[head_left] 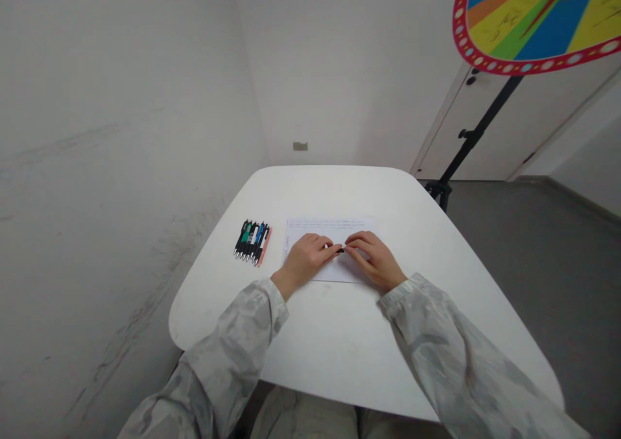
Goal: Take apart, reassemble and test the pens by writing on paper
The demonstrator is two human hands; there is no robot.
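Observation:
Over a sheet of paper (334, 274) with lines of writing along its top, my left hand (306, 256) and my right hand (374, 258) meet fingertip to fingertip. Both are closed on a small, slim thing that looks like a pen (341, 251). Only a short black piece of it shows between the fingertips; the rest is hidden by my fingers. To the left of the paper, several click pens (251, 240) lie side by side in a row, with black, green, white and blue parts. A pinkish strip (264, 246) lies along the row's right side.
The white table (334, 335) has rounded corners and stands near the left wall (121, 167) and back wall (334, 70). At the right, a colourful prize wheel (533, 25) rises on a black stand (478, 132), in front of a door (490, 148).

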